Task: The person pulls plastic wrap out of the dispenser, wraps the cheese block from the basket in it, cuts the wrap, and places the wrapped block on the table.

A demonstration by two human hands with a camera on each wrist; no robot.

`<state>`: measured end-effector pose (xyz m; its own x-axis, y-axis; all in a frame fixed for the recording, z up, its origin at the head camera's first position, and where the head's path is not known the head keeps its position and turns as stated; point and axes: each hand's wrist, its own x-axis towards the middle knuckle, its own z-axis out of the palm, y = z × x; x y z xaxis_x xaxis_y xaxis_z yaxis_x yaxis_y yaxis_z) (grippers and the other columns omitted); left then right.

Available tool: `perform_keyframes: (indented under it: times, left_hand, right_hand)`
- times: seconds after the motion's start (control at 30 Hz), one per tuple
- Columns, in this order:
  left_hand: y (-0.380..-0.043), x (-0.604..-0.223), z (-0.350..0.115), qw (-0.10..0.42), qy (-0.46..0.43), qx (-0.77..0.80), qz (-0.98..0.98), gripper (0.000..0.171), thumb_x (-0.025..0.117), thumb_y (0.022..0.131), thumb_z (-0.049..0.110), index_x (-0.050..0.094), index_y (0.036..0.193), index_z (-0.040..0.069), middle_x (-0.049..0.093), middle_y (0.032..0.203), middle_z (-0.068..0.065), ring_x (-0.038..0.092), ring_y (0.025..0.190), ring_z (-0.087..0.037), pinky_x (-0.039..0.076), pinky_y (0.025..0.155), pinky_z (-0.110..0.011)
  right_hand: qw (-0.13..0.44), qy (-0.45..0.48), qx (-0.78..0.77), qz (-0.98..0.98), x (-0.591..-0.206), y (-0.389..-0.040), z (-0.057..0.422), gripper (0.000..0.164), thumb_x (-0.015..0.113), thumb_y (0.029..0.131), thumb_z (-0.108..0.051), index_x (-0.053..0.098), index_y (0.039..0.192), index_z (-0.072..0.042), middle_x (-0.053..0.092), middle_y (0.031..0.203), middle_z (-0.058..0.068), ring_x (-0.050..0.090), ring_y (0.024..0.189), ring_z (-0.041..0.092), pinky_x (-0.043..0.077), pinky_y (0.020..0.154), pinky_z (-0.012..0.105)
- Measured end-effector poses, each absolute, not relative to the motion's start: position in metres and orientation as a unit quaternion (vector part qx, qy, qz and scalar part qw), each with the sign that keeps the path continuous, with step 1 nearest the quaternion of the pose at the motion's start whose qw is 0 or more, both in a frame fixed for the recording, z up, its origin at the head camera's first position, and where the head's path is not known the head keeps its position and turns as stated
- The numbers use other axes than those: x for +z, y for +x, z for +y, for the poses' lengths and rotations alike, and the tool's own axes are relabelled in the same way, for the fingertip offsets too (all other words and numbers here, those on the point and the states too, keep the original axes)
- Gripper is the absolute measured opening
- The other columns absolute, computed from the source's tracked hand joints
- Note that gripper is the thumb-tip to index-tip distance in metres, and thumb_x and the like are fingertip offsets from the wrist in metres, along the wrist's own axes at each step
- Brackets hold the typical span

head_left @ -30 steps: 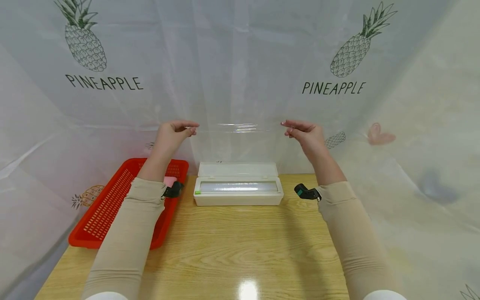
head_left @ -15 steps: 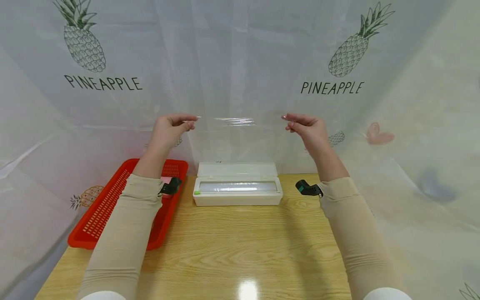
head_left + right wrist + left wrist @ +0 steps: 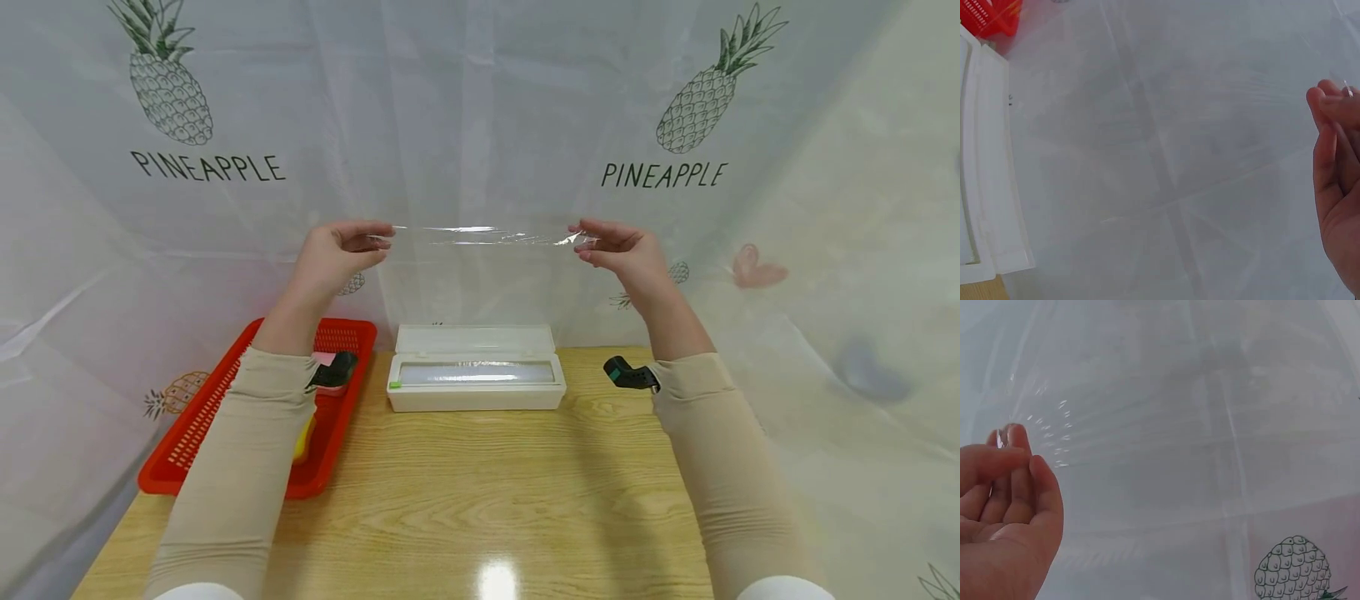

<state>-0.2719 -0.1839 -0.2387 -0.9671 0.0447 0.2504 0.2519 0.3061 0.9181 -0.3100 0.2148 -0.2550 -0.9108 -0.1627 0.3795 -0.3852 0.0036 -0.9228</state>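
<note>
On backdrop [image 3: 480, 108], "PINEAPPLE" [image 3: 207, 165] twice, clear film [image 3: 480, 236] between hands [image 3: 335, 252] [image 3: 626, 254]

head: above table [image 3: 450, 500], forward-down, farthest | left wrist: close by left hand [image 3: 1019, 534], facing cloth [image 3: 465, 108] | right wrist: close by right hand [image 3: 1344, 215], facing cloth | head + right wrist share: box [image 3: 476, 400], basket [image 3: 163, 483]

Wrinkled beige sleeves [image 3: 221, 471] meet white cloth [image 3: 783, 588]; the wrist cameras [image 3: 632, 376] are black, the right with a green patch [image 3: 616, 375].
</note>
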Motion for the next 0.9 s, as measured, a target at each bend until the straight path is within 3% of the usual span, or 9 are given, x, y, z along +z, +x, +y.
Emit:
perform_keyframes:
  times: [0.17, 0.43, 0.7, 0.9]
  left_hand:
    - [-0.266, -0.237, -0.184, 0.1, -0.106, -0.566, -0.812, 0.033, 0.056, 0.096, -0.001, 0.064, 0.127, 0.007, 0.065, 0.123, -0.009, 0.058, 0.114, -0.018, 0.046, 0.097, -0.027]
    - [-0.254, -0.237, -0.183, 0.11, -0.081, -0.579, -0.804, 0.027, 0.064, 0.095, 0.01, 0.069, 0.121, 0.007, 0.07, 0.113, -0.002, 0.06, 0.114, -0.019, 0.046, 0.098, -0.03]
    - [-0.238, -0.237, -0.183, 0.105, -0.063, -0.575, -0.809, 0.035, 0.07, 0.09, 0.032, 0.072, 0.118, 0.013, 0.071, 0.11, 0.002, 0.057, 0.114, -0.015, 0.044, 0.1, -0.034]
    - [-0.222, -0.24, -0.186, 0.12, -0.099, -0.577, -0.802, 0.025, 0.07, 0.091, 0.026, 0.075, 0.113, 0.014, 0.073, 0.098, 0.006, 0.06, 0.107, -0.012, 0.046, 0.091, -0.029]
  right_hand:
    - [0.084, 0.208, 0.684, -0.695, -0.255, -0.307, 0.219, 0.033, 0.065, 0.091, 0.003, 0.068, 0.122, -0.005, 0.07, 0.112, 0.006, 0.068, 0.097, 0.014, 0.051, 0.076, 0.023]
    - [0.092, 0.191, 0.684, -0.698, -0.253, -0.298, 0.221, 0.025, 0.066, 0.092, -0.004, 0.071, 0.117, -0.005, 0.073, 0.105, 0.004, 0.069, 0.097, 0.014, 0.048, 0.073, 0.023]
    - [0.098, 0.204, 0.688, -0.69, -0.253, -0.288, 0.227, 0.024, 0.072, 0.088, -0.012, 0.073, 0.11, -0.002, 0.074, 0.097, 0.005, 0.07, 0.09, 0.016, 0.047, 0.067, 0.025]
    - [0.124, 0.234, 0.67, -0.694, -0.252, -0.272, 0.235, 0.02, 0.072, 0.089, -0.009, 0.074, 0.104, 0.003, 0.072, 0.079, 0.006, 0.065, 0.077, 0.018, 0.048, 0.069, 0.025]
